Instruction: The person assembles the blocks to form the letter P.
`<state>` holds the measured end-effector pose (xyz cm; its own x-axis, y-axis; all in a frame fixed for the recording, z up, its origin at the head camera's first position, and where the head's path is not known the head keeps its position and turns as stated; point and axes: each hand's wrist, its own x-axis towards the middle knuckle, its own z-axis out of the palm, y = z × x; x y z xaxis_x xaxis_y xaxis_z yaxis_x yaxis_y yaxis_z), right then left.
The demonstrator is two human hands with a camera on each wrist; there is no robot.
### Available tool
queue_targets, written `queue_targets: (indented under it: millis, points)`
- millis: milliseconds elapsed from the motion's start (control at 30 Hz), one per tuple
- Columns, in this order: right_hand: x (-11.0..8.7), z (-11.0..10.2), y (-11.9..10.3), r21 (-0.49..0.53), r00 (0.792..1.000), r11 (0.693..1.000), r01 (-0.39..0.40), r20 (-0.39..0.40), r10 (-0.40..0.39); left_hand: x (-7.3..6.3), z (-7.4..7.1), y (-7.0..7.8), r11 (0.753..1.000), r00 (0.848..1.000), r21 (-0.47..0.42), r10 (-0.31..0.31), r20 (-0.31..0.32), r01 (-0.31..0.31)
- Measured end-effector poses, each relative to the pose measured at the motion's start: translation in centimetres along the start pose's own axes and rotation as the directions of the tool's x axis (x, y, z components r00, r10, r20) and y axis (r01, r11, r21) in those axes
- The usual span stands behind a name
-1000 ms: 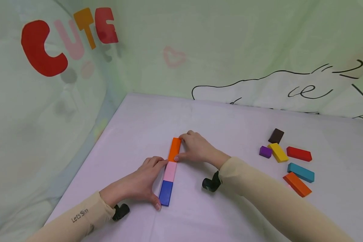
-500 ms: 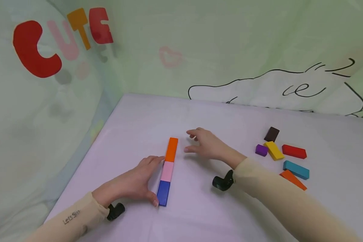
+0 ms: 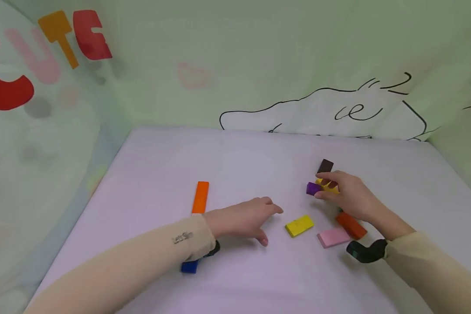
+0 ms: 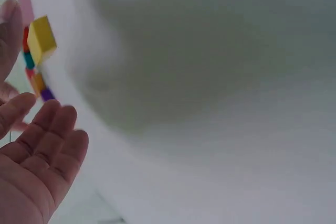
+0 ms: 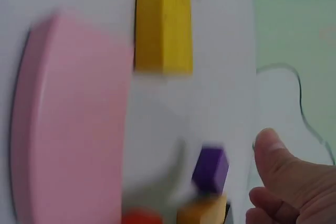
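Note:
My left hand [image 3: 247,218] hovers over the table with fingers spread, its fingertips just left of a lone yellow block [image 3: 299,225]. Its forearm crosses a row of blocks: an orange block [image 3: 200,197] shows at the far end and a blue block [image 3: 189,267] at the near end, while the middle is hidden. Over at the right, my right hand [image 3: 349,192] reaches above the loose blocks, thumb and fingers apart. Its thumb tip is by a small purple block [image 3: 313,188], and its fingers partly cover a second yellow block [image 3: 332,189].
A dark brown block [image 3: 325,165] lies behind the right hand. Nearer me are a pink block [image 3: 332,237] and a second orange block [image 3: 351,225]. A teal block [image 4: 29,60] shows in the left wrist view. Fabric walls [image 3: 161,96] rise behind and to the left.
Both hands have left the row of blocks and moved right. The head view has turned right too. The lone yellow block and the pink one beside the second orange block are now uncovered.

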<state>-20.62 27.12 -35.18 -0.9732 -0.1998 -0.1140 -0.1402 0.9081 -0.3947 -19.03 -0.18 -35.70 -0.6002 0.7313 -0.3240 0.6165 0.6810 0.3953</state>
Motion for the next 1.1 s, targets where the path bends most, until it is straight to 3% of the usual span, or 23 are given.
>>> queue_targets:
  millis: [133,367,467,600,933,1100]
  points:
    - [0.4,-0.8,2.8,-0.045,1.000,0.999,-0.009,0.028,0.011,3.9,0.0,1.5,0.999,0.998,0.035,0.033,0.054,-0.035]
    - [1.5,-1.2,4.4,-0.041,0.979,0.999,0.035,0.204,-0.026,6.1,-0.1,2.0,0.996,0.994,0.021,0.082,0.073,-0.084]
    - [1.9,-1.5,4.6,-0.055,0.969,0.998,0.036,0.245,-0.021,6.5,-0.1,2.4,0.995,0.994,0.027,0.091,0.059,-0.093]
    - [1.9,-1.9,4.8,-0.100,0.972,0.995,0.015,0.234,0.009,7.0,0.1,2.7,0.995,0.995,0.047,0.090,0.039,-0.091]
    - [2.5,-2.0,3.9,-0.124,0.964,0.991,0.055,0.266,-0.020,6.1,0.6,2.3,0.998,0.998,0.003,0.055,0.011,-0.055]
    - [3.2,-2.1,3.4,-0.127,0.955,0.991,0.027,0.297,0.013,5.6,0.5,2.2,0.999,0.999,-0.019,0.040,-0.011,-0.040]
